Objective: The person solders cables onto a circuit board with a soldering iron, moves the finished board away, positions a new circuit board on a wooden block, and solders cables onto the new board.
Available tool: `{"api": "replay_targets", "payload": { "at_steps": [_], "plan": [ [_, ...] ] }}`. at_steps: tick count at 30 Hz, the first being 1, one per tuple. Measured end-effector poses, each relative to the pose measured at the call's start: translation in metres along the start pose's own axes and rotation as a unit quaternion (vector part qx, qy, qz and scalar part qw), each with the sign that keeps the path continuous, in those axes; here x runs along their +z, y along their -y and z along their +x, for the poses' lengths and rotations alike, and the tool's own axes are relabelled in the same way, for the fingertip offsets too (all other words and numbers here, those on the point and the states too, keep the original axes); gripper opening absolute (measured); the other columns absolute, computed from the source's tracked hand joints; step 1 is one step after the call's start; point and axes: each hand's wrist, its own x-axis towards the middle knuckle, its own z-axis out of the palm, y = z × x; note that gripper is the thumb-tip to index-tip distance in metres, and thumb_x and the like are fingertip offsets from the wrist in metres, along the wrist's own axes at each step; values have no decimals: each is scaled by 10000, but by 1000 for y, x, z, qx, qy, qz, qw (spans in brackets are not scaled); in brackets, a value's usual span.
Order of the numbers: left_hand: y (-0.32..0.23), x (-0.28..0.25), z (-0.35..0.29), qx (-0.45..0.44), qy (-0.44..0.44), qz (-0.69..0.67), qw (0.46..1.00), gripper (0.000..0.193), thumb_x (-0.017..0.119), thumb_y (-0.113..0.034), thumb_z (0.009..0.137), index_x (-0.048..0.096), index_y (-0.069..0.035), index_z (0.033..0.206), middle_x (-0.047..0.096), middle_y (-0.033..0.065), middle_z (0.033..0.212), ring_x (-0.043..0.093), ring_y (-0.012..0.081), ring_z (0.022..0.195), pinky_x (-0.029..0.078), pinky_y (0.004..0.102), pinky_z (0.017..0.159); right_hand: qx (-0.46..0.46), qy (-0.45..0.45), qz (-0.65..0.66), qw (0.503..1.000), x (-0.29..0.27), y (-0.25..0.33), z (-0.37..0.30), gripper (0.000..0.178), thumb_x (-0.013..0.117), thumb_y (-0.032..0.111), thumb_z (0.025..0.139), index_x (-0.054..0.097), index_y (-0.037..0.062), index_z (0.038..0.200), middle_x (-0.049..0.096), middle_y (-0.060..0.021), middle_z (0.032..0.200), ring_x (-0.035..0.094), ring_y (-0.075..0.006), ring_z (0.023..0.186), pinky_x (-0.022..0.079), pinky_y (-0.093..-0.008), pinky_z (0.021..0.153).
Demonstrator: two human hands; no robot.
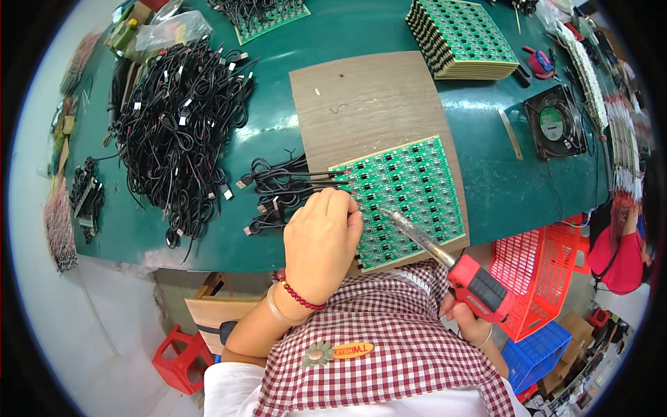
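Note:
A green circuit board panel (417,184) with rows of small black parts lies in front of me. My left hand (323,226) is closed at its left edge, knuckles up; its fingertips and whatever they pinch are hidden. Several black cables (278,182) with plugs lie just left of this hand, and a few have their wire ends at the panel's upper left edge. In my right hand (467,318) is a red soldering gun (479,286), fingers wrapped round its grip. Its metal tip points left and sits over the panel, near my left hand; contact is unclear.
Under the panel is a brown board (368,97) on the green table (271,62). A big heap of black cables (184,125) lies left. Stacked panels (465,42), pliers (540,62) and a fan (556,121) stand far right. Red crate (538,271) is below the table edge.

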Motion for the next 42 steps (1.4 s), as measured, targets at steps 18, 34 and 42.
{"api": "replay_targets", "payload": {
  "at_steps": [18, 34, 42],
  "plan": [
    [3, 3, 1, 45, -15, 2, 999, 171, 692, 9, 714, 545, -39, 786, 569, 77, 760, 583, 262, 718, 474, 354, 608, 37, 25, 24, 999, 11, -14, 1, 197, 675, 170, 819, 640, -19, 865, 630, -79, 729, 601, -153, 643, 490, -288, 593],
    [6, 1, 2, 71, -3, -2, 997, 181, 689, 31, 712, 536, -24, 791, 560, 89, 762, 570, 273, 722, 471, 361, 628, 29, 50, 51, 997, 14, -13, -1, 181, 617, 160, 885, 615, -19, 915, 614, -69, 747, 588, -147, 696, 492, -297, 651],
    [8, 2, 2, 84, -2, -7, 996, 181, 688, 37, 709, 535, -21, 787, 557, 94, 765, 567, 284, 732, 470, 369, 642, 42, 6, 90, 995, 18, -8, -5, 194, 609, 173, 893, 611, -15, 937, 614, -67, 755, 585, -144, 689, 493, -298, 643]
  ]
}}
